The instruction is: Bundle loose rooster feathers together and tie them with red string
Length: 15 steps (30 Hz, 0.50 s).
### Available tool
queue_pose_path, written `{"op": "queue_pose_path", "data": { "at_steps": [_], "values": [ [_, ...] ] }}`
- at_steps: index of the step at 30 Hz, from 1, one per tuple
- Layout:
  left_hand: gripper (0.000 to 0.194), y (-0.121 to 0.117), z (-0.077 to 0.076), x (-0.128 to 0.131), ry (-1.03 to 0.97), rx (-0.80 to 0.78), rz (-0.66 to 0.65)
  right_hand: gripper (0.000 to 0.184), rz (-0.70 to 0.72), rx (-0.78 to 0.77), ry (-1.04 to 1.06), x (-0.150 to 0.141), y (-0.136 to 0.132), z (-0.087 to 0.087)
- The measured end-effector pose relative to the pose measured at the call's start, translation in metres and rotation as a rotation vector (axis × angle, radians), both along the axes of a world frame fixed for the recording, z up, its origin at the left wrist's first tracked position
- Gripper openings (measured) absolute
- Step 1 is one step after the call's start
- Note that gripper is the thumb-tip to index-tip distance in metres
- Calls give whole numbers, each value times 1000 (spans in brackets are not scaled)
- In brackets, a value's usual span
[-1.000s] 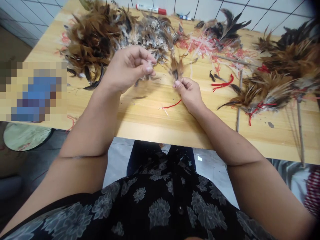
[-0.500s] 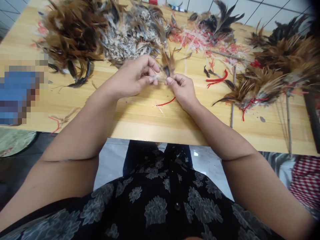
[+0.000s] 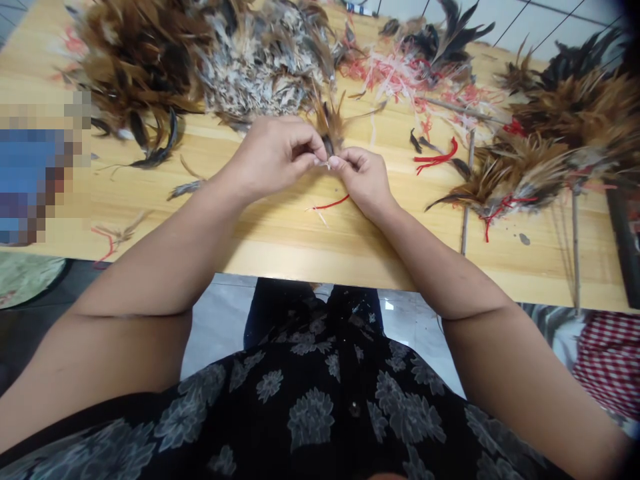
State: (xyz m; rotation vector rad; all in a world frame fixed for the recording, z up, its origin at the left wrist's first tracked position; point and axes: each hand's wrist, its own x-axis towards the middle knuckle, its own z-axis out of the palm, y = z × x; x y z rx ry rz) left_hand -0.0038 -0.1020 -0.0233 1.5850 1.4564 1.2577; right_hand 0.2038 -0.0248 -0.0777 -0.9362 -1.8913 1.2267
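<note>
Between my hands a small bunch of brown and dark feathers [image 3: 330, 127] points away from me, its quill ends low. My right hand [image 3: 363, 177] pinches the bunch near those ends. My left hand [image 3: 285, 153] is closed in a pinch at the same spot, thumb and forefinger meeting the right fingertips at the pale quill ends. A red string [image 3: 333, 203] lies on the table just below the right hand, with a thin white strand beside it.
Large heaps of brown feathers [image 3: 140, 60] and grey-white feathers [image 3: 255, 73] lie at the back left. Red and white strings [image 3: 390, 77] are scattered behind. At right, tied feather bundles [image 3: 510, 177] lie among thin sticks [image 3: 467, 200]. The wooden table's [image 3: 320, 257] front edge is near my body.
My left hand has moved right and its fingertips have closed in on the quill ends beside the right fingers. A pale wisp at its fingertips no longer shows. The right hand keeps its grip.
</note>
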Motion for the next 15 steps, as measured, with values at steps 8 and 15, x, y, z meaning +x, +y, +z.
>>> {"op": "queue_pose_path", "data": {
  "at_steps": [8, 15],
  "values": [
    [35, 4, -7, -2, 95, 48, -32, 59, 54, 24, -54, 1, 3, -3],
    [31, 5, -14, 5, 82, 140, -61, 57, 67, 15, -52, 0, 5, -4]
  ]
}}
